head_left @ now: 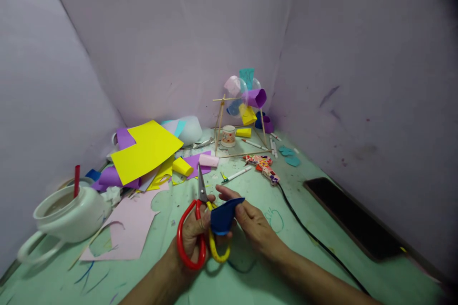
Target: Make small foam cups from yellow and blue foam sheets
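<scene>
My left hand (193, 236) grips scissors (201, 221) with one red and one yellow handle loop, the blades pointing away from me. My right hand (250, 221) pinches a small dark blue piece of paper (223, 217) beside the scissors, curling it between thumb and fingers. Both hands hover low over the pale green table (322, 276), close together near its front middle.
A white cup (69, 217) with a red straw stands at the left. Yellow paper (145, 150), purple and pink sheets lie behind it. A stick-framed paper windmill (243, 105), pens, a patterned glue gun (266, 169) with a black cord, and a dark phone (352, 217) occupy the back and right.
</scene>
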Motion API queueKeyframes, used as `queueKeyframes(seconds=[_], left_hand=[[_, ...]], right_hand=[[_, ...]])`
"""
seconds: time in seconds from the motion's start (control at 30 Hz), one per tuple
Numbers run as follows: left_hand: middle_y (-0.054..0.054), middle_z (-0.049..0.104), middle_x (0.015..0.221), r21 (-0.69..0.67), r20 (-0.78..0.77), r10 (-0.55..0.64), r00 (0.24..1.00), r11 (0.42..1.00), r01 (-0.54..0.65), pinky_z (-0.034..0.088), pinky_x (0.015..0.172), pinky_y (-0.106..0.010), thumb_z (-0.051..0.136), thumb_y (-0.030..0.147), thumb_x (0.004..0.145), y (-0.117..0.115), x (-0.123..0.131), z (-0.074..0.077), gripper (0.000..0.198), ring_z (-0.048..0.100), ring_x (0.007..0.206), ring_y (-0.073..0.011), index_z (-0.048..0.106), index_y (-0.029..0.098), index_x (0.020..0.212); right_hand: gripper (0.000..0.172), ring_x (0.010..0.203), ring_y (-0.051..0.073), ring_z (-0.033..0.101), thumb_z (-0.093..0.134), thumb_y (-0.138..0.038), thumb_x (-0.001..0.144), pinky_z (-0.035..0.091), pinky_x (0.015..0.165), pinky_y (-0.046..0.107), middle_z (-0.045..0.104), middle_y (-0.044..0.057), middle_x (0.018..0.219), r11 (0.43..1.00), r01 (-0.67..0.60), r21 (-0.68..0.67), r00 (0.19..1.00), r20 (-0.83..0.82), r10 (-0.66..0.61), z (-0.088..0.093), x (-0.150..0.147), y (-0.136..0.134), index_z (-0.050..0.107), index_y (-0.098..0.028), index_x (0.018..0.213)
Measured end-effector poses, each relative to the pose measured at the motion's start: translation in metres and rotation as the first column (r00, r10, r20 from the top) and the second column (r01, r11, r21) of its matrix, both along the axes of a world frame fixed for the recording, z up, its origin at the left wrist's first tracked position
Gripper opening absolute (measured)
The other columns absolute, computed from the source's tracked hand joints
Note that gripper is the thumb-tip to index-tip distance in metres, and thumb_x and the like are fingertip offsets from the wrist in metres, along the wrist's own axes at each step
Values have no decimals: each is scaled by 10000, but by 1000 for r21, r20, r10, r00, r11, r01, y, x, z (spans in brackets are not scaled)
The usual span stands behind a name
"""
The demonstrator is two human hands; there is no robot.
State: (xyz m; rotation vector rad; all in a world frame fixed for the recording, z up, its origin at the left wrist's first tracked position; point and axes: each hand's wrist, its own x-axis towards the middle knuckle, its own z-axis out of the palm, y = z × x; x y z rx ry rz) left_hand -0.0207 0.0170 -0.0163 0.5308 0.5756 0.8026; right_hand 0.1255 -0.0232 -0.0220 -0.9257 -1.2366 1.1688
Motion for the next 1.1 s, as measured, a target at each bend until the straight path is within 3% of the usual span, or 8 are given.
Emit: queueKeyframes(seconds=[0.1,0.17,0.27,0.63,0.77,0.87,1.0,1.1], left_hand=[[0,695,734,-17,-39,81,996,997,-82,547,544,-263,854,251,498,4,-2,2,594,690,674,-209,494,220,969],[-5,695,733,-5,-54,111,992,994,-111,537,535,-258,856,281,496,7,-2,3,605,688,673,-210,479,224,966],[-2,681,689,31,-80,137,987,990,-135,530,522,-268,857,313,490,7,0,3,623,677,644,-211,471,213,970],[40,638,670,137,-173,261,950,961,-240,520,536,-234,864,326,461,3,5,7,654,626,566,-129,466,205,966],[50,631,655,180,-206,304,930,946,-269,514,520,-251,849,329,490,4,4,14,709,633,560,-151,412,222,1039],[49,635,658,222,-221,309,925,939,-261,510,521,-257,834,336,515,6,2,15,736,635,552,-157,377,229,1082],[32,659,713,286,-223,289,931,932,-220,505,544,-252,798,335,580,9,-3,14,689,638,570,-151,349,242,1095],[13,677,758,328,-225,254,941,929,-172,504,582,-264,797,322,584,9,-4,12,693,652,631,-169,331,254,1093]], right_hand=[[462,1204,229,463,527,-376,869,376,989,434,444,70,1365,960,179,217,972,112,-207,3,7,-2,420,-324,1315],[435,1146,222,488,601,-222,817,380,977,436,493,56,1265,822,333,463,886,145,-440,7,11,-5,496,-331,1226],[321,915,195,552,638,-76,745,379,936,440,579,35,969,600,312,737,720,229,-656,14,16,-7,623,-265,1004],[235,716,194,555,629,-54,720,411,762,446,687,64,840,501,253,828,502,331,-799,21,12,-9,666,-196,904],[126,635,171,588,629,-95,731,449,597,324,689,60,761,547,235,804,539,360,-762,17,11,-10,650,-184,818],[155,674,154,647,585,-101,766,487,546,247,710,63,835,651,162,742,646,419,-638,12,11,-11,625,-191,885],[341,777,161,676,537,-115,793,519,597,233,699,76,1019,787,57,614,684,550,-479,13,13,-14,559,-222,1116],[359,686,148,657,508,-110,765,515,592,232,694,65,942,883,-81,463,718,641,-270,17,14,-14,570,-222,1101]])
